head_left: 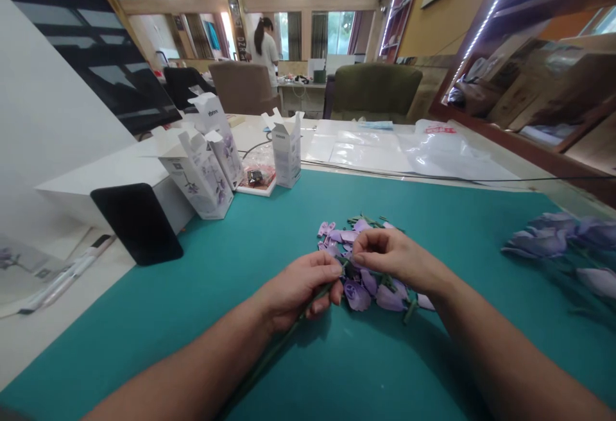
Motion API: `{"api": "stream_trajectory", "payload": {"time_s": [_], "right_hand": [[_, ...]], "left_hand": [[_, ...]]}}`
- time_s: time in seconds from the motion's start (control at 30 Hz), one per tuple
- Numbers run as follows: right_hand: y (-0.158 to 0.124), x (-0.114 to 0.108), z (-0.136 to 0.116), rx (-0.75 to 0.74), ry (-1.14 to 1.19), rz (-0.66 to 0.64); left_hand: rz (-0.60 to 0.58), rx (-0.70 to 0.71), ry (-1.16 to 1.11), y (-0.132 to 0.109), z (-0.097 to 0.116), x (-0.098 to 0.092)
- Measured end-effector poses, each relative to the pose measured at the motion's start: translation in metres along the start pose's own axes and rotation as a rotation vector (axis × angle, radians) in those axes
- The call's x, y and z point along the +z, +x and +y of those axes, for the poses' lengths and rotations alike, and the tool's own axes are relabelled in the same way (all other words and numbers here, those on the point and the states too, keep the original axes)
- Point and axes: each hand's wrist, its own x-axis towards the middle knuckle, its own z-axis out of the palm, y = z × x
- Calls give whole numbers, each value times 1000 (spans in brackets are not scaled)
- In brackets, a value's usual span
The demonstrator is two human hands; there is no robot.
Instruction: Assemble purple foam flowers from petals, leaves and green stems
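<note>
My left hand (303,287) is closed round a long green flower stem (282,341), which slants down toward the table's near edge. The stem's upper end lies at the fingertips, over a pile of purple flower pieces. My right hand (392,255) meets it there, thumb and forefinger pinched together close to the stem's tip; what they grip is too small to make out. Under and around both hands lie a purple rose-like bloom (357,295), a purple bud (391,296), loose pale purple petals (328,230) and short green stem pieces (410,312).
A teal mat (231,292) covers the table. Finished-looking purple flowers (541,236) lie at the right. A black tablet-like panel (139,223), printed white boxes (197,177) and another white box (287,151) stand at the left and back. Clear plastic (433,148) lies behind; a person (262,52) stands farther off.
</note>
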Motion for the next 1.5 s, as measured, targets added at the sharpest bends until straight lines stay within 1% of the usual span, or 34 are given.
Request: {"api": "stream_trajectory", "payload": {"time_s": [0.17,0.5,0.8,0.93,1.27,1.37,1.43,1.5], "right_hand": [[1,4,2,0,47,-30],[3,6,8,-12,40,-75],[2,10,4,-40,146,-173],[1,8,3,-67,175,-191],[1,13,1,-80,139,-139],[1,9,1,-85,109,-125],[2,1,3,-102,64,-49],[5,-8,8,-110,-50,92]], "left_hand": [[-6,-5,5,0,-1,0],[-26,-11,8,-1,-1,1],[-63,-11,-14,-1,-2,1],[-54,-10,-11,0,-2,1],[-11,-13,-12,1,-3,0],[-1,-4,-15,0,-2,0],[9,-6,-14,0,-1,1],[12,-11,-10,-1,0,1]]}}
